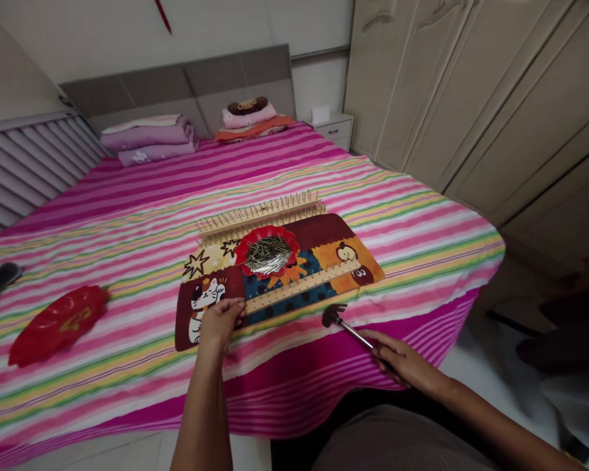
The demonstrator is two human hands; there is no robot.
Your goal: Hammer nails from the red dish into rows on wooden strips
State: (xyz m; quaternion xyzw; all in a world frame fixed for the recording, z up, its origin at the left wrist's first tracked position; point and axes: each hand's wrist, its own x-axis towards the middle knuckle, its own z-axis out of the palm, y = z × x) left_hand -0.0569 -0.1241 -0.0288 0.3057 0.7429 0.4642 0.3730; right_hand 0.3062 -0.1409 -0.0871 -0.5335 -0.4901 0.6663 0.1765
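Observation:
My right hand [397,356] is wrapped round the handle of a claw hammer [353,333], whose dark head sits low over the bed's front part. With its fingers closed, my left hand [223,320] grips the left end of a pale wooden strip [299,286]. Small holes or nail heads dot that strip; whether a nail is also between my fingers is too small to tell. The strip lies across a patterned mat [346,229]. Behind it, a red scalloped dish [240,252] holds many loose nails [269,254].
Further back lies another wooden strip [260,218], bristling with upright nails. A red plastic dish or lid [61,325] rests at left on the striped bedsheet [142,261]. Folded bedding [150,137] is stacked by the headboard [235,78]. Wardrobes [451,85] stand at right.

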